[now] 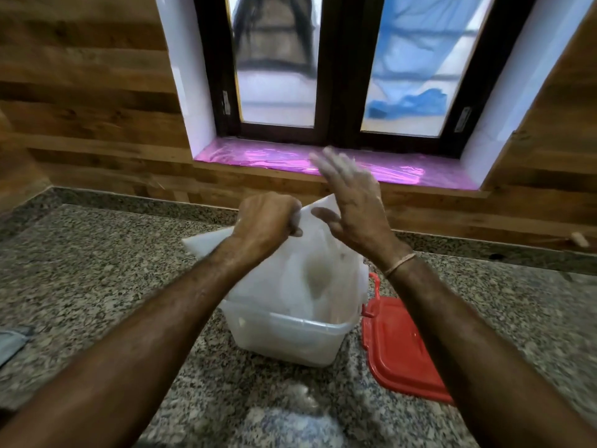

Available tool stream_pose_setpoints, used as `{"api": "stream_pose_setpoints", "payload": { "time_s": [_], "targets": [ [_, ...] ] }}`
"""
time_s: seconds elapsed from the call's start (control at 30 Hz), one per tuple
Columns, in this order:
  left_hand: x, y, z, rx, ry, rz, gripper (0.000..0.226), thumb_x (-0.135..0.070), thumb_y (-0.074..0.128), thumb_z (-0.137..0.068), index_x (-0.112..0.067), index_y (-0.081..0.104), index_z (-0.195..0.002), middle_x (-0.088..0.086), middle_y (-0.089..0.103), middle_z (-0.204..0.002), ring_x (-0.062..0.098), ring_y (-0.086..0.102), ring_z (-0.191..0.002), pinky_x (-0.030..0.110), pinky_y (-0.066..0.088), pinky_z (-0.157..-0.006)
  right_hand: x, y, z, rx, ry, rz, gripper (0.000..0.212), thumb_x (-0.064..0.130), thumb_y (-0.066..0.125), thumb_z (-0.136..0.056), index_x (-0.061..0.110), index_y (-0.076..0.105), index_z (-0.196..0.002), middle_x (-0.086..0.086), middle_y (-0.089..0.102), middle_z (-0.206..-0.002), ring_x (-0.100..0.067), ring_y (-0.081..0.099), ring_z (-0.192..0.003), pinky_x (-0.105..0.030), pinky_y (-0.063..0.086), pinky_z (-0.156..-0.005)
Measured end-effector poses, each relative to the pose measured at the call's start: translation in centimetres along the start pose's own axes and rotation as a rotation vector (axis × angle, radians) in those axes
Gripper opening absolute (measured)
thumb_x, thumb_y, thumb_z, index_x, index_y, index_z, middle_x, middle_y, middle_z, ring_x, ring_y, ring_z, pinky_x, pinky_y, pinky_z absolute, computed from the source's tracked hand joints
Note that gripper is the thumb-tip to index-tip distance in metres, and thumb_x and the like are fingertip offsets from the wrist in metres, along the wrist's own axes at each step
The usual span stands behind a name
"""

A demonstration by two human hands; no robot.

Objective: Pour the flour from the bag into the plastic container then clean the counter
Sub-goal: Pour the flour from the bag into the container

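A: What is seen in the upper part of the frame?
B: A dark-framed window (pixel 339 92) is set in a wood-panelled wall (pixel 90 92); blue sheeting (pixel 416 101) is seen through its right pane.
A: And lower down?
B: Pink film (pixel 258 156) is spread just under the window. A red lid (pixel 400 350) is laid flat at lower right. A grey-blue cloth (pixel 13 342) is cut off by the left edge.
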State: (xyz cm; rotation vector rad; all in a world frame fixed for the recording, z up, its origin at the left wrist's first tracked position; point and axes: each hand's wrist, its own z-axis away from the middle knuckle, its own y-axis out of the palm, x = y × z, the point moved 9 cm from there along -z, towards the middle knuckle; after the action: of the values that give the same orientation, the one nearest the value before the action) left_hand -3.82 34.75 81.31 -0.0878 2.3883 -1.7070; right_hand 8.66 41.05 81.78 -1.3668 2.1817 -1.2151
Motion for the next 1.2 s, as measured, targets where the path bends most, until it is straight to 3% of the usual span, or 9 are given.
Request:
{"api": "stream_pose_setpoints", "payload": {
  "time_s": [0.1,0.2,0.4,0.5,0.6,0.67,0.73,0.83,1.2],
  "targets": [
    [0.6,-1.3,0.5,-0.097,0.053,0.031,0.031,-0.052,0.078,-0.083,-0.023,0.067,-0.085,-0.003,0.074,-0.089,0.023,0.069,-0.091,0.03,0.034,-0.065,-0.9,0.6,0.4,0.022,0.01,0.16,0.004,0.03,0.076,-0.089,0.028,0.076,-0.092,0.006,0.078,-0.097,-0.027,0.07,-0.109,-0.058,0.038,-0.107],
    [3.0,-0.6,1.3,-0.006,0.078,0.032,0.037,-0.055,0.081,-0.078,-0.026,0.066,-0.095,-0.007,0.073,-0.094,0.024,0.067,-0.095,0.033,0.039,-0.068,-3.0,-0.1,1.5,-0.063,0.155,0.097,0.017,0.019,0.076,-0.085,0.023,0.067,-0.072,0.009,0.064,-0.067,-0.026,0.071,-0.072,-0.041,0.044,-0.078],
    [4.6,0.4,1.9,-0.13,0.046,0.095,0.026,-0.031,0.081,-0.085,-0.02,0.059,-0.078,-0.007,0.067,-0.078,0.024,0.067,-0.08,0.034,0.047,-0.064,-0.3,2.6,1.6,0.232,0.102,0.122,0.024,0.042,0.08,-0.086,0.029,0.069,-0.104,0.009,0.069,-0.095,-0.018,0.068,-0.092,-0.041,0.042,-0.083],
    [3.8,0.0,1.8,-0.17,0.101,0.112,0.03,-0.042,0.082,-0.083,-0.022,0.06,-0.09,-0.004,0.071,-0.088,0.027,0.069,-0.086,0.033,0.042,-0.063,-1.5,0.7,1.3,0.08,0.204,0.219,0.026,0.037,0.083,-0.084,0.02,0.064,-0.079,0.012,0.056,-0.07,-0.023,0.07,-0.081,-0.037,0.034,-0.075],
    [5.5,-0.6,1.4,-0.167,0.099,0.067,0.031,-0.046,0.083,-0.08,-0.024,0.064,-0.089,-0.004,0.073,-0.09,0.027,0.07,-0.088,0.031,0.035,-0.064,-2.1,-0.5,1.6,0.012,0.235,0.148,0.024,0.041,0.083,-0.084,0.024,0.068,-0.093,0.009,0.065,-0.084,-0.022,0.068,-0.089,-0.041,0.037,-0.082],
    [6.2,-1.1,1.5,-0.222,0.122,0.097,0.023,-0.037,0.084,-0.083,-0.023,0.065,-0.079,-0.006,0.07,-0.083,0.025,0.069,-0.081,0.029,0.035,-0.059,-0.6,1.5,1.7,0.226,0.189,0.152,0.048,0.049,0.084,-0.079,0.03,0.064,-0.117,0.007,0.071,-0.107,-0.02,0.067,-0.105,-0.044,0.038,-0.091],
    [5.6,-1.6,1.8,-0.252,0.171,0.116,0.023,-0.035,0.084,-0.083,-0.023,0.065,-0.076,-0.005,0.069,-0.08,0.025,0.068,-0.076,0.03,0.042,-0.056,0.1,3.1,1.9,0.331,0.159,0.265,0.039,0.048,0.084,-0.078,0.03,0.065,-0.107,0.01,0.073,-0.099,-0.019,0.069,-0.105,-0.043,0.036,-0.09],
    [5.1,-2.5,2.2,-0.279,0.214,0.113,0.03,-0.044,0.084,-0.081,-0.023,0.062,-0.079,-0.003,0.07,-0.078,0.025,0.068,-0.073,0.032,0.05,-0.059,-2.0,1.3,1.9,0.204,0.315,0.309,0.027,0.043,0.083,-0.081,0.022,0.065,-0.079,0.011,0.063,-0.071,-0.021,0.07,-0.087,-0.04,0.031,-0.085],
    [12.9,-3.4,4.8,-0.349,-0.027,0.456,0.025,-0.036,0.081,-0.083,-0.021,0.063,-0.076,-0.008,0.065,-0.075,0.017,0.061,-0.073,0.034,0.046,-0.061,-5.6,-3.2,2.8,0.134,0.509,0.23,0.029,0.032,0.09,-0.079,0.026,0.078,-0.105,0.007,0.076,-0.095,-0.024,0.071,-0.105,-0.047,0.046,-0.101]
  ]
}}
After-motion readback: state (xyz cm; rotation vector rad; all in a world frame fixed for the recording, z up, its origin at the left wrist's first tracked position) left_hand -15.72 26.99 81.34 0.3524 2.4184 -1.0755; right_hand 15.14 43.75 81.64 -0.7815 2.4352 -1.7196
